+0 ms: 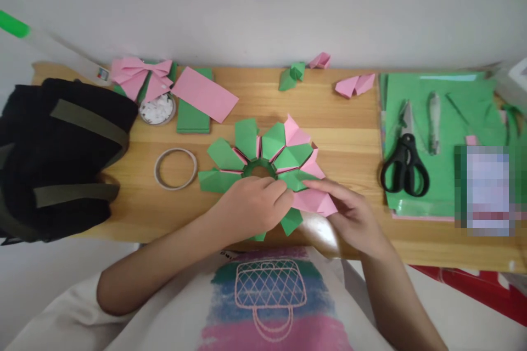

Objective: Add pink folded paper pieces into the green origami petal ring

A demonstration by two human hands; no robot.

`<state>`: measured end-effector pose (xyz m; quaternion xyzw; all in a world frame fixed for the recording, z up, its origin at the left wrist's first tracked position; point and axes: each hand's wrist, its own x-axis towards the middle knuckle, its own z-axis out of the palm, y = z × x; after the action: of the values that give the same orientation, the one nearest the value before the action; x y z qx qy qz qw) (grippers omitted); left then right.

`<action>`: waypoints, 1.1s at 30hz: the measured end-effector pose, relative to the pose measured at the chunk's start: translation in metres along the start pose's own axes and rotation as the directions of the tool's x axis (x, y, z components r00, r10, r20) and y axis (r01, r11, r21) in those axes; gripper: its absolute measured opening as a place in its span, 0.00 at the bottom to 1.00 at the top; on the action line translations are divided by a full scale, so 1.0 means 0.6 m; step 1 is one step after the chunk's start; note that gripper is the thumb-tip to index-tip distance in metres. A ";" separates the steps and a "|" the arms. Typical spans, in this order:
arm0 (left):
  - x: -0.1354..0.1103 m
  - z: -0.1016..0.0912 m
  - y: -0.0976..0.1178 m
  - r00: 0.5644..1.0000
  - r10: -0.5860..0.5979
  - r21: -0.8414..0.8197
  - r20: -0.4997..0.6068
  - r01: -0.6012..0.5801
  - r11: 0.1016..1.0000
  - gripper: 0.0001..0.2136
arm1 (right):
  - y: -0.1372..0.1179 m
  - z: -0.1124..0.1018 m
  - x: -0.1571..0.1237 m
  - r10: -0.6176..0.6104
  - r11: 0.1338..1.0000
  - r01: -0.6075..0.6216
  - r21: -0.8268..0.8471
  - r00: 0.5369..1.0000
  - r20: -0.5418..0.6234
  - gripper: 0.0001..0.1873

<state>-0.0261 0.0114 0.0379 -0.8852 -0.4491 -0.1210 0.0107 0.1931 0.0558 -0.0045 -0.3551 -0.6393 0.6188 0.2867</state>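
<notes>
A ring-shaped folded-paper flower point(246, 140) lies near the table's front edge, with green petals around an open centre and pink pieces tucked in along its right side. My left hand point(257, 203) is closed over the front of the ring, its fingers pinching the paper near the centre and hiding part of it. On the right, my right hand point(349, 211) grips a pink folded piece point(313, 202) at the outer edge, index finger on the green petal beside it and thumb underneath, out of sight.
Behind the flower lie folded pieces, one green point(292, 75) and one pink point(354, 85). Black scissors point(407, 164) and a cutter point(433, 123) rest on green sheets point(448, 197) at right. A tape roll point(175, 169), paper stacks point(192, 116), a pink bow point(142, 74) and a black bag point(69, 148) sit left.
</notes>
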 end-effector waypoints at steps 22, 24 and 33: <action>0.004 0.032 -0.006 0.981 0.114 -0.072 -0.156 -0.126 0.989 0.10 | -0.044 0.050 0.041 0.315 0.802 -0.511 -0.309 0.801 -0.508 0.40; 0.005 0.032 -0.006 0.983 0.102 -0.091 -0.149 -0.117 0.989 0.09 | -0.050 0.059 0.040 0.272 0.792 -0.496 -0.356 0.808 -0.523 0.38; 0.007 0.035 -0.008 0.995 -0.019 -0.167 -0.098 0.002 0.986 0.13 | -0.059 0.060 0.016 0.204 0.834 -0.398 -0.381 0.866 -0.457 0.29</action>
<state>-0.0234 0.0205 0.0179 -0.8735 -0.4411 -0.2018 -0.0416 0.1552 0.0429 0.0277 -0.6294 -0.6305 0.4006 0.2140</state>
